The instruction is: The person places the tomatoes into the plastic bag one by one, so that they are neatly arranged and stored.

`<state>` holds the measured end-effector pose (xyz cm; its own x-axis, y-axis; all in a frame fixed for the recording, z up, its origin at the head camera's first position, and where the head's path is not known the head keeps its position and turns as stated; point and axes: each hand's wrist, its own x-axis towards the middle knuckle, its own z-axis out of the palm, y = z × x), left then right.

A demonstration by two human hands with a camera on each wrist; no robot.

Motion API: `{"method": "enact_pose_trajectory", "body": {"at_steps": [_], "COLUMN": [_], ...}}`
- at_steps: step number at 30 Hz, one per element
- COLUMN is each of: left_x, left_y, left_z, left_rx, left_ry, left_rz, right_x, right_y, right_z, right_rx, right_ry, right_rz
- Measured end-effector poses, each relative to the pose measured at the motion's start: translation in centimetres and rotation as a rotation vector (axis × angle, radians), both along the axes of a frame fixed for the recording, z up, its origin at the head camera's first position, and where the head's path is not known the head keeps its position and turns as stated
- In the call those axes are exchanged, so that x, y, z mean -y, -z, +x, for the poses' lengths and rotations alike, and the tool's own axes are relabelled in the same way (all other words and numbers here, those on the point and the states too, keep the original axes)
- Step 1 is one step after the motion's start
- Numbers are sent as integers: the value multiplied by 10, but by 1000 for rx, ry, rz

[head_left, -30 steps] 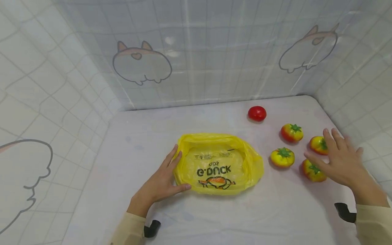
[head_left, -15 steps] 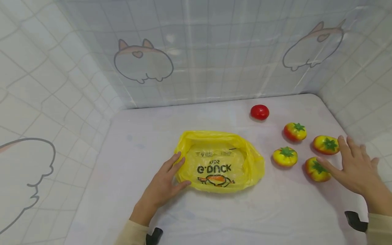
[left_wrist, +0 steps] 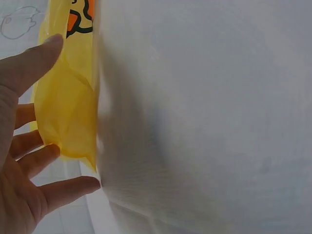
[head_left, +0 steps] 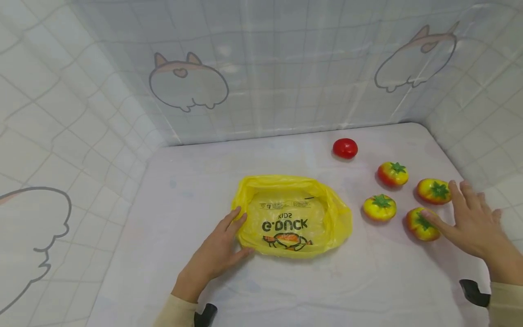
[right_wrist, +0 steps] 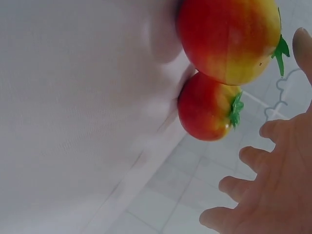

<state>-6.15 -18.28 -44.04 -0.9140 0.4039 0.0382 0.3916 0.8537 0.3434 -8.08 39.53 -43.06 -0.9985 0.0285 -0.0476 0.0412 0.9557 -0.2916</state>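
Observation:
A yellow plastic bag (head_left: 286, 213) with a duck print lies on the table, its mouth spread wide and facing up. Against its left end rests my left hand (head_left: 216, 247), fingers extended along the outside; the left wrist view shows the bag (left_wrist: 68, 107) beside the spread fingers. On the right, my right hand (head_left: 476, 225) hovers with spread fingers by two red-and-yellow toy tomatoes, the nearer one (head_left: 422, 225) and the farther one (head_left: 434, 190). In the right wrist view the fingers stand apart from the near tomato (right_wrist: 226, 36).
Two more red-and-yellow tomatoes, one (head_left: 380, 208) near the bag and one (head_left: 392, 174) behind it, sit on the white table (head_left: 196, 181). A plain red tomato (head_left: 345, 148) lies towards the back. Tiled-pattern walls (head_left: 278, 81) enclose the back and sides.
My right hand has shifted right and slightly back towards me, uncovering the farther right tomato. The left hand stays at the bag's left end. The view has shifted slightly.

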Motion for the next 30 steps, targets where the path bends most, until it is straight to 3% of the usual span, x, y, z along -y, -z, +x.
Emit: {"method": "enact_pose_trajectory", "body": {"at_steps": [6, 19, 30], "left_x": [0, -2, -2], "left_y": [2, 9, 9], "left_z": [0, 2, 2], "left_rx": [57, 122, 73], "left_ry": [-15, -32, -14], "left_rz": [-3, -13, -13], "right_x": [-1, -5, -1], "right_y": [-1, 12, 14], "right_z": [-3, -2, 7], "right_rx": [0, 44, 326], "right_ry": [-26, 30, 40], "right_rz": [-27, -112, -218]}}
